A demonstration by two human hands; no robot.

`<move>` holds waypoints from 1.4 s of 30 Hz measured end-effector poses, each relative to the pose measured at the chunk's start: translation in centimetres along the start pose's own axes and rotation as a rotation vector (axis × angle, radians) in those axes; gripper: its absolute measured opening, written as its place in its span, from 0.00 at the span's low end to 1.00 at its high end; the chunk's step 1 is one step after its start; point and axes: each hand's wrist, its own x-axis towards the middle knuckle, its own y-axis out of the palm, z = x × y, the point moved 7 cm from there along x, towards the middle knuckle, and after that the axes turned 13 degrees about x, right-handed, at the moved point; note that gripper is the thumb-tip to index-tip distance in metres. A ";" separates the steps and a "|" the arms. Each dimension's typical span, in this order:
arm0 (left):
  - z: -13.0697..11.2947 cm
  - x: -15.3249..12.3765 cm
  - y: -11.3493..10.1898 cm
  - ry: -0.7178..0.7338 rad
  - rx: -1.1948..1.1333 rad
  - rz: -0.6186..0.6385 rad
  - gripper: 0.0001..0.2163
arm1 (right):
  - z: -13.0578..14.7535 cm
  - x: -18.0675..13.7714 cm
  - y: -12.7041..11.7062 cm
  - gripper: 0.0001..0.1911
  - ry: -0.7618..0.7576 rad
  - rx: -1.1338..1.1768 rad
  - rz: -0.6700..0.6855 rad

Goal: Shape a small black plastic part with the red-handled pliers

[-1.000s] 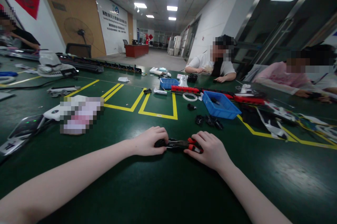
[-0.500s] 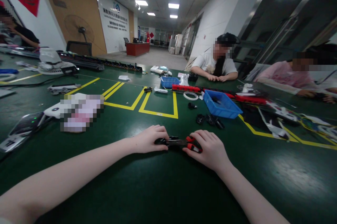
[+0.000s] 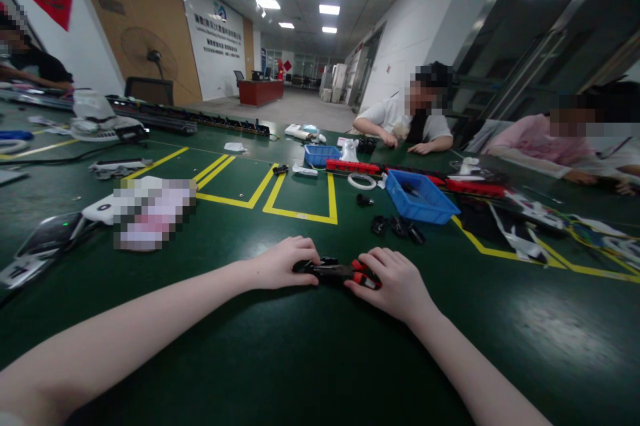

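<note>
Pliers: red handles to the right, dark metal nose pointing left, low over the table in front of the wearer. Handles slightly spread; whether the nose bites on anything, cannot tell. At the nose, a black part, small, details lost in the shade.

Right hand: fingers and thumb clamped around the pliers' handles. Left hand: thumb and fingertips pinched on the black part, forearm reaching in from the lower left. The two hands are apart, with the pliers bridging them.

Beyond the right hand, a group of black pieces; a lone black piece farther out. Just beside the group, a blue bin with something dark inside. Left of the bin, a white ring; behind that, a red strip running right behind the bin. A smaller blue bin near the strip's left end.

Yellow tape marks boxes on the green tabletop. Left: a pinkish slab, pixelated.

Across the table, a person in white, both hands at the tabletop; to the right, a person in pink. Far left, a person in black.
</note>
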 end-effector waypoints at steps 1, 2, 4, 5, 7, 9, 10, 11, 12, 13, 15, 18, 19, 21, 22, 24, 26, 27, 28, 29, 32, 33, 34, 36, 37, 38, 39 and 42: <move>0.0 0.0 0.0 -0.002 -0.003 0.002 0.10 | -0.1 0.0 0.0 0.20 0.001 0.002 0.002; 0.0 0.0 -0.1 -0.001 -0.004 0.003 0.10 | -0.1 0.0 0.0 0.20 0.002 0.004 0.005; -0.1 0.0 -0.1 0.009 0.003 0.002 0.10 | -0.3 0.0 -0.1 0.20 0.008 0.006 0.010; -0.2 -0.1 -0.2 0.017 0.010 0.000 0.10 | -0.3 0.0 -0.1 0.20 0.011 0.006 0.011; -0.3 -0.1 -0.2 0.032 0.024 -0.004 0.11 | -0.4 -0.1 -0.2 0.19 0.016 0.006 0.015; -0.3 -0.1 -0.2 0.038 0.033 -0.007 0.11 | -0.3 -0.1 -0.2 0.19 0.019 0.006 0.018; -0.3 -0.1 -0.1 0.039 0.036 -0.008 0.10 | -0.2 0.0 -0.2 0.19 0.019 0.006 0.020; -0.2 -0.1 -0.1 0.040 0.037 -0.008 0.10 | -0.2 0.0 -0.2 0.19 0.017 0.005 0.019; -0.2 -0.1 -0.1 0.040 0.038 -0.008 0.10 | 0.0 0.0 -0.1 0.18 0.016 0.002 0.017; -0.2 -0.1 -0.1 0.040 0.036 -0.007 0.10 | 0.1 0.0 -0.1 0.18 0.014 0.000 0.014; -0.2 -0.1 -0.1 0.041 0.029 -0.002 0.11 | 0.2 0.0 0.0 0.17 0.015 -0.003 0.007; -0.2 -0.1 -0.2 0.040 0.022 -0.007 0.10 | 0.3 -0.1 0.2 0.17 0.027 0.004 0.005; -0.2 -0.1 -0.2 0.041 0.023 -0.010 0.10 | 0.3 -0.1 0.2 0.18 0.031 0.007 0.007; -0.2 -0.1 -0.2 0.042 0.028 -0.017 0.10 | 0.2 -0.1 0.1 0.18 0.036 0.010 0.014; -0.2 -0.1 -0.1 0.042 0.030 -0.020 0.10 | 0.1 -0.1 0.1 0.18 0.035 0.011 0.019; -0.2 -0.2 -0.1 0.043 0.033 -0.023 0.10 | 0.0 0.0 -0.1 0.18 0.031 0.015 0.025; -0.2 -0.2 -0.1 0.045 0.035 -0.023 0.10 | -0.1 0.0 -0.1 0.18 0.032 0.022 0.028; -0.2 -0.2 -0.1 0.047 0.035 -0.022 0.10 | -0.2 0.0 -0.1 0.18 0.033 0.026 0.028; -0.2 -0.2 -0.1 0.047 0.036 -0.022 0.10 | -0.3 -0.1 -0.1 0.18 0.036 0.031 0.029; -0.2 -0.2 -0.1 0.047 0.038 -0.022 0.10 | -0.3 -0.1 -0.1 0.18 0.039 0.036 0.030; -0.2 -0.2 -0.1 0.046 0.045 -0.025 0.10 | -0.4 -0.1 0.0 0.17 0.047 0.044 0.034; -0.2 -0.2 -0.2 0.044 0.049 -0.025 0.10 | -0.4 -0.1 0.0 0.17 0.051 0.046 0.036; -0.2 -0.2 -0.2 0.044 0.051 -0.025 0.10 | -0.5 -0.1 0.0 0.17 0.056 0.049 0.039; -0.3 -0.2 -0.2 0.050 0.052 -0.030 0.10 | -0.5 -0.1 0.0 0.17 0.065 0.056 0.048; -0.4 -0.2 -0.2 0.056 0.048 -0.035 0.10 | -0.5 -0.1 0.1 0.17 0.069 0.057 0.051; -0.4 -0.3 -0.3 0.064 0.041 -0.043 0.10 | -0.6 -0.1 0.2 0.17 0.071 0.056 0.054; -0.5 -0.3 -0.3 0.072 0.033 -0.052 0.10 | -0.6 -0.1 0.3 0.17 0.071 0.053 0.054; -0.7 -0.5 -0.3 0.085 0.021 -0.072 0.09 | -0.4 -0.1 0.5 0.19 0.048 0.034 0.046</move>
